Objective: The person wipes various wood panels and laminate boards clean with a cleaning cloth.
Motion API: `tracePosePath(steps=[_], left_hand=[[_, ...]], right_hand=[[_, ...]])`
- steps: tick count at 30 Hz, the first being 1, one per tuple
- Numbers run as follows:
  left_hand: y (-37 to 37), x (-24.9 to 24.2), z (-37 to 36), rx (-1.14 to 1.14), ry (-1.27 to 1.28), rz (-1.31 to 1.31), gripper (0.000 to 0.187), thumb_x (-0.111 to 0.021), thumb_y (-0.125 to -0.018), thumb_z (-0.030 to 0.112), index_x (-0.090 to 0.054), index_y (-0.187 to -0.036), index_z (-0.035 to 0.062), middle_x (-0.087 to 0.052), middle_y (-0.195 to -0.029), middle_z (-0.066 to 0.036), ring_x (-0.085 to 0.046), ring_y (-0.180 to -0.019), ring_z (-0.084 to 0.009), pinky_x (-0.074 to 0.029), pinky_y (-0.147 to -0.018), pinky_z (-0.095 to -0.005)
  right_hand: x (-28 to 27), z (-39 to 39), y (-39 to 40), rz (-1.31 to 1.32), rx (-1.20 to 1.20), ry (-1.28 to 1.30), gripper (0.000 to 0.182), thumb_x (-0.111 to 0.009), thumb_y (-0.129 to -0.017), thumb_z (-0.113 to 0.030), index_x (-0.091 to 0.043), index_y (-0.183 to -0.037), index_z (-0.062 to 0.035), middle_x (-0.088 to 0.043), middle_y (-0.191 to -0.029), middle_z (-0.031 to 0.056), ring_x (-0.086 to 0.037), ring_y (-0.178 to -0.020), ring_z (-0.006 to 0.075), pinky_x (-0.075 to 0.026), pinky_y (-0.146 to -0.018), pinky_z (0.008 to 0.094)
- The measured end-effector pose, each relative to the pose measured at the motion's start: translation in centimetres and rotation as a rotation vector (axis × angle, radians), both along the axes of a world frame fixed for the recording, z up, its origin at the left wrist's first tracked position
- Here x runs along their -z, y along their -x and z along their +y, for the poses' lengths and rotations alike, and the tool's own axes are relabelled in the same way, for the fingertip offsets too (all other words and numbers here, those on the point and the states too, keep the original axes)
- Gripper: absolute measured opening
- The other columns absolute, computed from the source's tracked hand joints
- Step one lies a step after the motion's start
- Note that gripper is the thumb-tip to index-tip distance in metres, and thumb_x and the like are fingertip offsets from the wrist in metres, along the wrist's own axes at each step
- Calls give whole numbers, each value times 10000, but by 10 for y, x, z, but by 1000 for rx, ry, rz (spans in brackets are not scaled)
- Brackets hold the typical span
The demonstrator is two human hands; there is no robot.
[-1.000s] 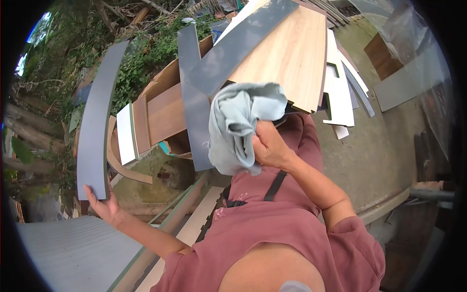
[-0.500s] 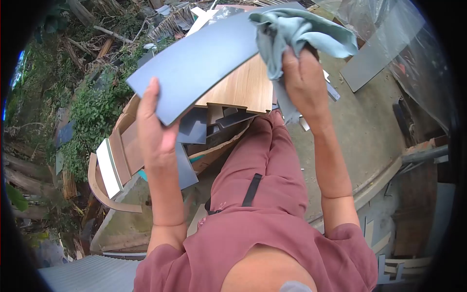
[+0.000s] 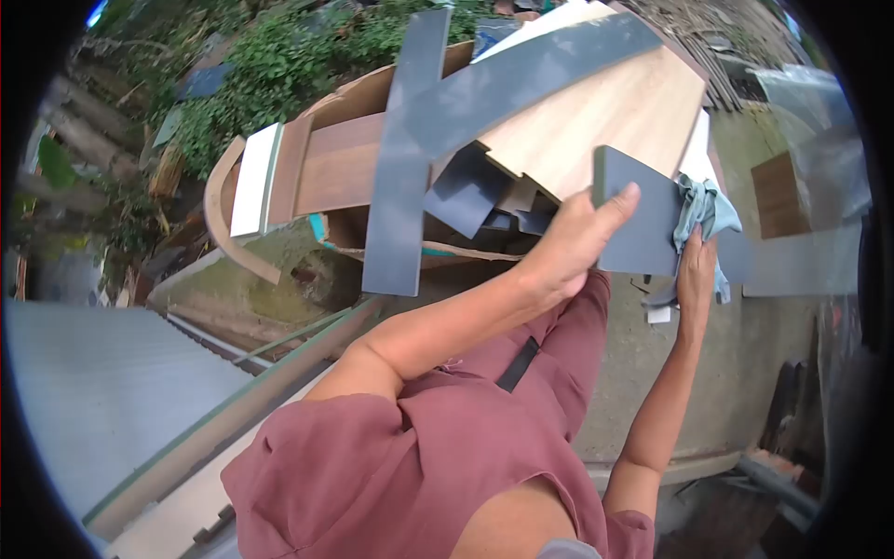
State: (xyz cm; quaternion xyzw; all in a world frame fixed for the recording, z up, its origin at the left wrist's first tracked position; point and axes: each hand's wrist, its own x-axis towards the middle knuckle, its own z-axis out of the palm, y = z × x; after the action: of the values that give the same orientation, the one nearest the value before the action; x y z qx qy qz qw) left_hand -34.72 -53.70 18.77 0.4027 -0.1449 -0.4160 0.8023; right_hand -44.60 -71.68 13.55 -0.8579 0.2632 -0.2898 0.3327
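Note:
My left hand [image 3: 575, 238] grips the near end of a dark grey board [image 3: 641, 224], thumb on its upper face. This board is tilted in the air in front of my thighs and runs off to the right. Farther along it, my right hand [image 3: 697, 265] is closed on a pale green cloth [image 3: 706, 207], which lies against the board. The fingers of the right hand are partly hidden behind the cloth and board. A pale wooden panel [image 3: 610, 116] lies just beyond the left hand.
A large cardboard box [image 3: 358, 98] holds several offcuts, with two long grey boards [image 3: 396, 186] crossing over it. A white board [image 3: 255, 182] and a curved wooden strip [image 3: 222, 200] are at its left. Plastic sheeting [image 3: 805, 121] hangs at the right above the concrete floor [image 3: 643, 391].
My view and body have turned, and both hands with the held board now appear farther right. The cloth has come down to the board's right part. Two crossed grey boards now show on the box.

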Motion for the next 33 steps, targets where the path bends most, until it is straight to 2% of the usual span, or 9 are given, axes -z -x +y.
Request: tracePosePath(steps=[5, 7, 9, 13, 18, 23, 25, 32, 33], left_hand=[[-4, -17, 19, -43, -119, -14, 399, -518, -878, 301, -491, -1101, -29, -576, -1021, -95, -571, -918, -165, -457, -808, -297], [-2, -25, 26, -70, -138, -60, 393, -511, -884, 292, -479, -1121, -20, -559, -1048, -77, -549, -947, -154, -437, -827, -291], [-2, -28, 34, -63, -146, -58, 393, -512, -884, 292, -475, -1127, -15, -550, -1060, -69, -537, -959, -148, -426, -833, -287], [3, -35, 46, -126, -180, -77, 401, -519, -881, 294, -465, -1139, -8, -532, -1081, -55, -515, -980, -139, -407, -842, -280], [1, -45, 74, -185, -204, -128, 398, -526, -876, 302, -480, -1127, -3, -551, -1049, -57, -540, -939, -145, -428, -808, -273], [-5, -51, 97, -236, -231, -171, 449, -530, -871, 324, -456, -1140, -27, -523, -1070, -82, -513, -961, -152, -404, -827, -279], [-3, -46, 94, -263, -244, -163, 450, -533, -870, 325, -458, -1138, -28, -525, -1066, -82, -514, -954, -152, -403, -825, -279], [-7, -31, 81, -437, -300, -171, 389, -576, -846, 304, -510, -1104, 20, -547, -1060, -71, -519, -956, -166, -407, -831, -316], [-22, -26, 89, -328, -244, -169, 447, -596, -832, 301, -477, -1150, 10, -527, -1100, -87, -500, -1007, -200, -406, -857, -349]], right_hand=[[67, -111, 51, -161, 375, -79, 334, -422, -863, -207, -476, -1030, 76, -558, -946, 232, -528, -923, 326, -382, -826, 366], [83, -136, 63, -104, 526, -201, 406, -439, -872, -272, -466, -1110, 56, -546, -1046, 151, -505, -970, 224, -359, -872, 295], [106, -165, 64, -360, 585, -229, 403, -505, -821, -243, -478, -1067, 76, -503, -1082, 237, -483, -1018, 327, -354, -884, 351], [105, -192, 54, -630, 829, -484, 468, -551, -738, -201, -475, -1081, 107, -351, -1198, 287, -390, -1104, 356, -297, -949, 373], [104, -220, 69, -605, 1020, -407, 407, -554, -706, -172, -532, -1011, 98, -461, -1121, 282, -464, -1051, 346, -350, -910, 376], [65, -203, 90, -318, 982, -239, 392, -556, -730, -201, -530, -999, 82, -567, -980, 222, -528, -951, 358, -371, -871, 398], [64, -192, 81, -162, 863, 109, 377, -558, -765, -243, -517, -972, 71, -532, -967, 254, -500, -933, 391, -376, -826, 426], [37, -36, 33, -290, 354, 256, 290, -551, -792, -231, -450, -909, 14, -448, -861, 185, -462, -835, 328, -375, -758, 405], [31, -8, 36, -254, 184, 460, 267, -563, -797, -218, -475, -933, -6, -469, -900, 153, -475, -863, 299, -380, -772, 357]])
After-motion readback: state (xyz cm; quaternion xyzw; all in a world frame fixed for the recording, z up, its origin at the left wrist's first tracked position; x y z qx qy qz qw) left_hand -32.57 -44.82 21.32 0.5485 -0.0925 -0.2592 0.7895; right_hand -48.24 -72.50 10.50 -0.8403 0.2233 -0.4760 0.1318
